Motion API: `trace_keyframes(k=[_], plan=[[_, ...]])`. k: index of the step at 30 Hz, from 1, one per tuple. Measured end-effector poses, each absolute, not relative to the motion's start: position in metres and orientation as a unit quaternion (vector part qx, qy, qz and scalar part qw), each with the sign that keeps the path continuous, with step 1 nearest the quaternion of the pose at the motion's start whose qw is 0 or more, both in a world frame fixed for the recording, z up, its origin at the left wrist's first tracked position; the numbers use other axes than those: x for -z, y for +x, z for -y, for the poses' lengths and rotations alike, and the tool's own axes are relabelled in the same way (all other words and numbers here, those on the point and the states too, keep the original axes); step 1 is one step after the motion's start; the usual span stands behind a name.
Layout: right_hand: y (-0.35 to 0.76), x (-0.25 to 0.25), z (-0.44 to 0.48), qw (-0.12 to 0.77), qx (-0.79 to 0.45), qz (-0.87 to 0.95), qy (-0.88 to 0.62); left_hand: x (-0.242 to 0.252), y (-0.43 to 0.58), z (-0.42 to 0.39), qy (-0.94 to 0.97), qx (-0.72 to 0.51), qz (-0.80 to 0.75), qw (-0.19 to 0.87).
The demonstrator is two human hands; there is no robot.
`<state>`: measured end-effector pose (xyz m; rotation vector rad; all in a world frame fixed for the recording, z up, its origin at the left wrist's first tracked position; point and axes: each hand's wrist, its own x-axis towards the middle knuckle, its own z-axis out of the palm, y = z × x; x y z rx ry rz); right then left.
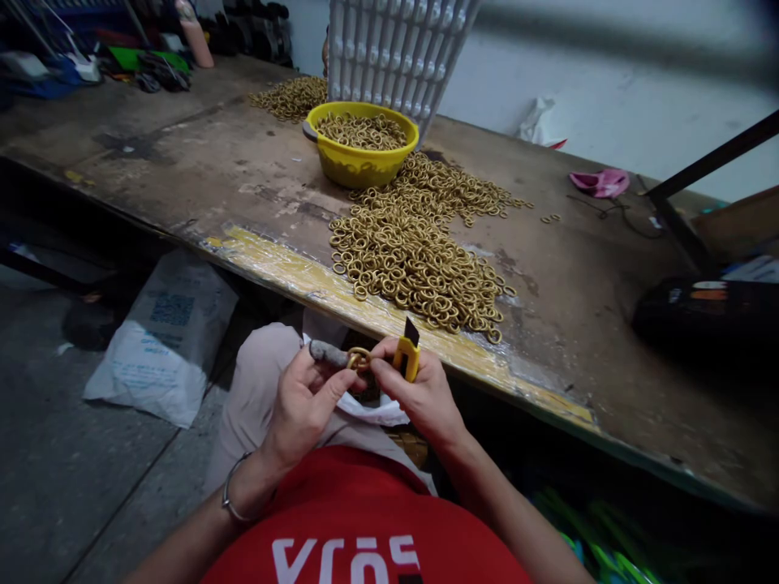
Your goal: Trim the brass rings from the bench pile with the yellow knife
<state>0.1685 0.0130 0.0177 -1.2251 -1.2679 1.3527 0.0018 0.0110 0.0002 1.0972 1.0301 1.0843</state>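
Observation:
Over my lap, my left hand (309, 401) pinches gold-coloured metal rings (358, 359) between thumb and a forefinger wrapped in grey tape. I cannot tell how many rings are there. My right hand (419, 397) is closed around a yellow utility knife (407, 362), its dark blade pointing up and away from me. The thumb and forefinger of that hand also touch the rings from the right. A large pile of similar rings (419, 251) lies on the table just beyond my hands. Below them, a white bag (380, 412) is partly hidden.
The wooden table (200, 166) has a taped front edge. On it stand a yellow basin (353, 166) full of rings and a grey ribbed panel (395, 57). Another ring pile (290, 97) lies behind. A white sack (164, 341) rests on the floor at left; a black bag (687, 324) sits at right.

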Motion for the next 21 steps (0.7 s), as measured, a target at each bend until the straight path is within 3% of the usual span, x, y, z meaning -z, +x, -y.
trace_keyframes(k=[7, 13, 21], plan=[[0.182, -0.019, -0.017, 0.402, -0.405, 0.670, -0.475, -0.001, 0.000, -0.019, 0.398, -0.419, -0.364, 0.731], [0.186, -0.013, -0.018, 0.371, -0.395, 0.714, -0.443, -0.003, 0.000, -0.021, 0.330, -0.363, -0.303, 0.817], [0.186, -0.013, -0.012, 0.387, -0.316, 0.754, -0.426, -0.003, 0.000, -0.022, 0.374, -0.362, -0.322, 0.791]])
